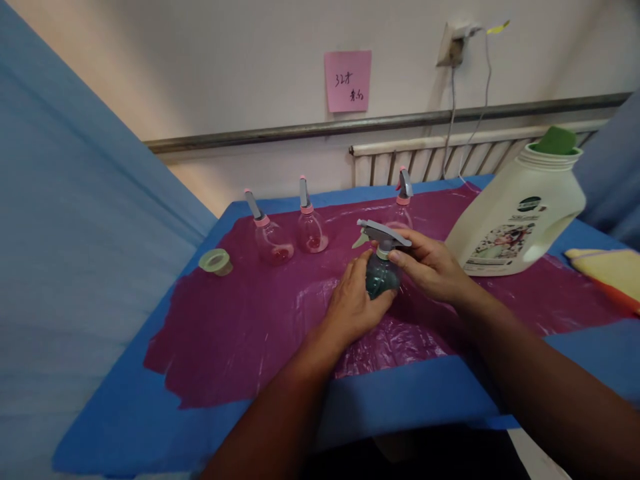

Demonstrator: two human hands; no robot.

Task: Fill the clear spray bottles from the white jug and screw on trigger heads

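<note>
A small dark green spray bottle [382,279] with a grey trigger head and a pale green collar stands in front of me on the purple plastic sheet. My left hand [354,300] is wrapped round its body. At the collar, just under the trigger head, the fingers and thumb of my right hand [427,263] are closed on the same bottle. Part of its body is hidden behind my fingers. Behind it, partly covered by my right hand, is a clear spray bottle [400,215] with a pink collar.
Two more pink-collared spray bottles [273,241] [313,230] stand to the left, near a small translucent cup [216,261]. A large cream jug [515,207] with a green piece in its mouth is at right, beside a yellow cloth [607,270]. Blue curtains flank the table.
</note>
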